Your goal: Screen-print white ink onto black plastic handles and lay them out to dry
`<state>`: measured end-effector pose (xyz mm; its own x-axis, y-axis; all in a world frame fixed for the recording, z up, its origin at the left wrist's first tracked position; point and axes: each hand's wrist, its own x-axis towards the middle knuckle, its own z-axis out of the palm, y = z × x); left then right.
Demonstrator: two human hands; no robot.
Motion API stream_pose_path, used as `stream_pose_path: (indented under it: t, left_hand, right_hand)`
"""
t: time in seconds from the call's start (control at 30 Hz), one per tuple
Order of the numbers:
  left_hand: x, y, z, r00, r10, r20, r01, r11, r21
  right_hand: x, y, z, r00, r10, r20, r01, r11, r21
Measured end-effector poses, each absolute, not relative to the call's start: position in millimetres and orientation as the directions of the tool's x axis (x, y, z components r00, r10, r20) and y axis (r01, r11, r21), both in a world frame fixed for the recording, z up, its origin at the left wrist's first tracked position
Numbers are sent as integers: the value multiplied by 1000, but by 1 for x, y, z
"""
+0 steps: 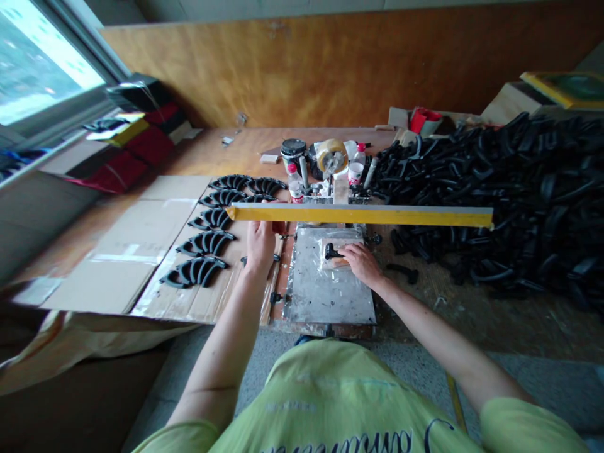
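My left hand grips the left part of a long yellow-edged frame bar that is lifted above a metal plate. My right hand rests on the plate, fingers closed on a small black curved plastic part that lies on a pale block. Rows of the same black curved parts lie on flattened cardboard to the left of my left hand.
A large heap of black curved parts fills the right side. Behind the plate stand a tape roll, a dark can and small bottles. A wooden board wall runs along the back; a window is at the left.
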<state>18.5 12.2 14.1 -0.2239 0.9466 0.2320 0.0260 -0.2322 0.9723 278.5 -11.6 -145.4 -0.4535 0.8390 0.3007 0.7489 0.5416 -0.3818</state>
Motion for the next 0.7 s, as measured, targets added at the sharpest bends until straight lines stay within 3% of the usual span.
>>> stream_pose_path:
  t: [0.27, 0.43, 0.5, 0.6, 0.7]
  left_hand:
    - [17, 10, 15, -208, 962, 176, 25, -175, 984]
    - [21, -9, -2, -304, 939, 158, -34, -176, 984]
    - [29, -27, -22, -225, 974, 12, -77, -30, 997]
    - [51, -59, -57, 97, 917, -387, -81, 395, 915]
    - [74, -81, -83, 165, 841, -516, -220, 541, 812]
  right_hand:
    - [279, -9, -147, -436, 852, 291, 735, 523, -431]
    - [275, -10, -132, -381, 870, 313, 738, 490, -463]
    - [269, -18, -118, -290, 889, 353, 737, 443, -510]
    - [250, -44, -100, -227, 886, 404, 702, 437, -563]
    - [229, -74, -93, -360, 829, 429, 654, 551, -517]
